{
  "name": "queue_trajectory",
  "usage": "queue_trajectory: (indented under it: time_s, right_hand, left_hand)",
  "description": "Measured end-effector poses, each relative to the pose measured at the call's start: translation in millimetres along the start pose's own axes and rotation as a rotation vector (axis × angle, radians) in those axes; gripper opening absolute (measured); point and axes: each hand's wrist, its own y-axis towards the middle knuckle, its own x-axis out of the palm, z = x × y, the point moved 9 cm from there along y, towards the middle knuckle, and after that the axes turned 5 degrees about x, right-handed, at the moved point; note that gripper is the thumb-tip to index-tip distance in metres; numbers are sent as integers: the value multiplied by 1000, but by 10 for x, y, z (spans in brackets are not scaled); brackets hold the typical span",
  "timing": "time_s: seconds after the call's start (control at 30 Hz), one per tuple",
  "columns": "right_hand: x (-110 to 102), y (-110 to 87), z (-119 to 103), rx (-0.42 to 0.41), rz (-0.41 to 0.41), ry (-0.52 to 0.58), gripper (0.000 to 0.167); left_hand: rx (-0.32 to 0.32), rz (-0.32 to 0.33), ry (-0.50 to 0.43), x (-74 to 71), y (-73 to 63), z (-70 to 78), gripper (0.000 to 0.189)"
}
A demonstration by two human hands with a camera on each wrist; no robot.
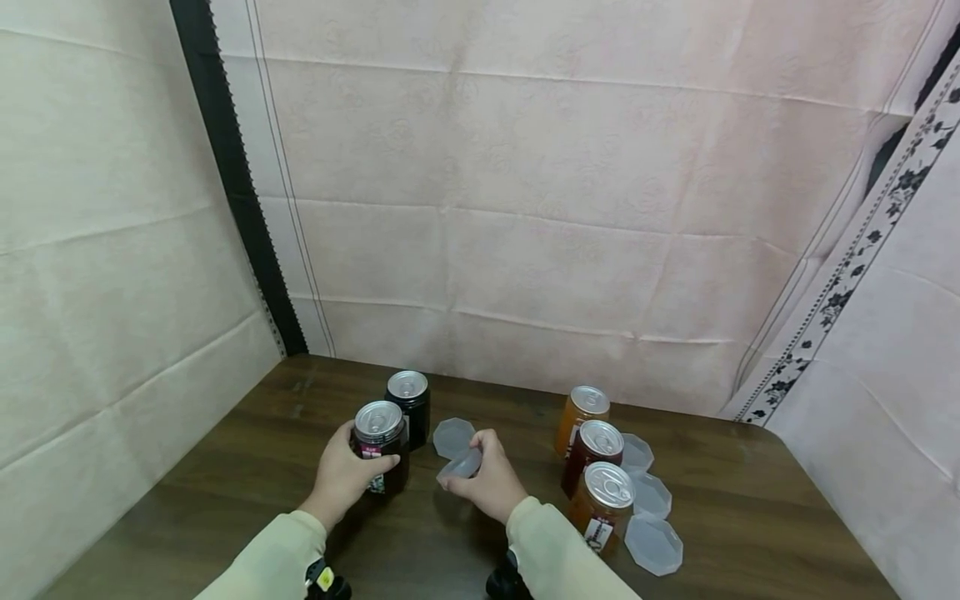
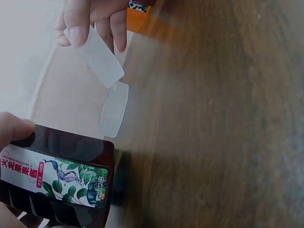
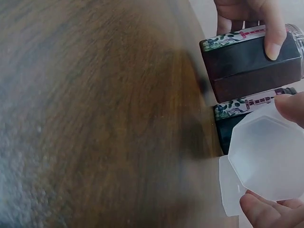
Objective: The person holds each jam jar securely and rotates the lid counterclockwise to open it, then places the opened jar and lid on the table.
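My left hand point(image 1: 337, 482) grips a dark jar point(image 1: 395, 472) with a silver pull-tab top, fingers and thumb wrapped round its sides. In the left wrist view this jar point(image 2: 71, 183) shows a printed label with green leaves, and its base is tilted and lifted from the table. My right hand point(image 1: 493, 485) pinches a translucent octagonal plastic lid point(image 1: 463, 465) by its edges. The right wrist view shows this lid point(image 3: 268, 152) broadside between thumb and fingers. A second octagonal lid point(image 1: 452, 435) lies just behind it on the table. Behind the gripped jar stands another dark jar point(image 1: 409, 400).
On the right, an orange jar point(image 1: 570, 425), a reddish jar point(image 1: 581, 467) and an amber jar point(image 1: 596, 521) stand in a row. Beside them lie three translucent lids point(image 1: 654, 543). Pale cloth walls point(image 1: 525, 208) enclose the brown wooden table point(image 1: 750, 517) at back and sides.
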Motion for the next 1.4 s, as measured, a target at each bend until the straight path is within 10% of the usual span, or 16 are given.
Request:
queue_trajectory:
  time_s: [1.4]
  right_hand:
    - [298, 69, 20, 53, -60, -94, 58]
  left_hand:
    - [-26, -19, 2, 83, 33, -60, 83]
